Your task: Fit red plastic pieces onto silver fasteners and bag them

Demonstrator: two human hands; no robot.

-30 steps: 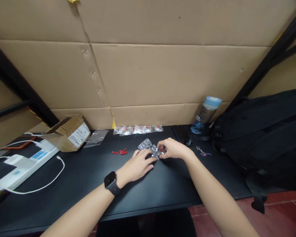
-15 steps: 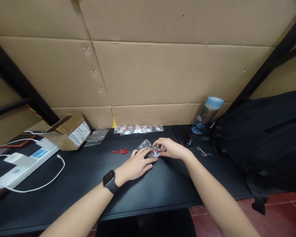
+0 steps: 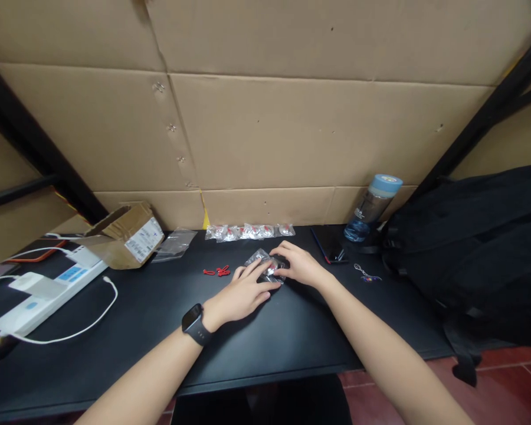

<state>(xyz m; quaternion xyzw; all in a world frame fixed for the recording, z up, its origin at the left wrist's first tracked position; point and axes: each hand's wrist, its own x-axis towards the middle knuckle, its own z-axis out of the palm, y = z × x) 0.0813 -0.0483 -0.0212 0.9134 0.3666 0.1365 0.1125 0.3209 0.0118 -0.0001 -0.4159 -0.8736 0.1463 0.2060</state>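
Note:
A small round clear-and-silvery disc with a red centre [image 3: 272,269] is between my hands on the black table. My right hand [image 3: 301,264] has its thumb and fingers curled round the disc's right and far sides. Beneath and around it lies a crumpled clear plastic bag [image 3: 257,255]. My left hand [image 3: 241,293] lies flat with fingers spread, its fingertips resting on the bag's near left side. Red cord loops [image 3: 222,271] are left of the hands. Farther back, several similar discs in clear bags [image 3: 248,231] form a row along the cardboard wall.
At left are an open cardboard box [image 3: 137,236], a flat clear bag [image 3: 176,245] and a white power strip [image 3: 48,295] with cables. To the right stand a bottle [image 3: 371,206], a phone [image 3: 330,245], a small charm [image 3: 368,274] and a black backpack [image 3: 469,248].
My right hand has moved the disc left, onto the plastic bag and closer to my left fingers. The left hand has stayed nearly in place.

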